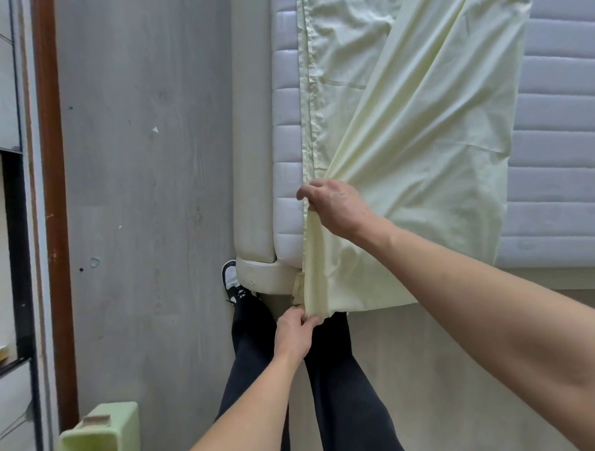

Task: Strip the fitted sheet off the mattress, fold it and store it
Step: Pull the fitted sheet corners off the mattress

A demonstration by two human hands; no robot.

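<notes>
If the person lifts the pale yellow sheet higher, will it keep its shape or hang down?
The sheet probably hangs limp: it already drapes in soft folds from the right hand. It seems light, since the left hand pinches its edge easily.

Both bare forearms reach forward from the person. The left hand (pixel 294 331) is low, near the legs, its fingers pinched closed on the fitted sheet (pixel 415 145). The right hand (pixel 336 206) is higher and further out, knuckles up, fingers clenched on the same cloth.
</notes>
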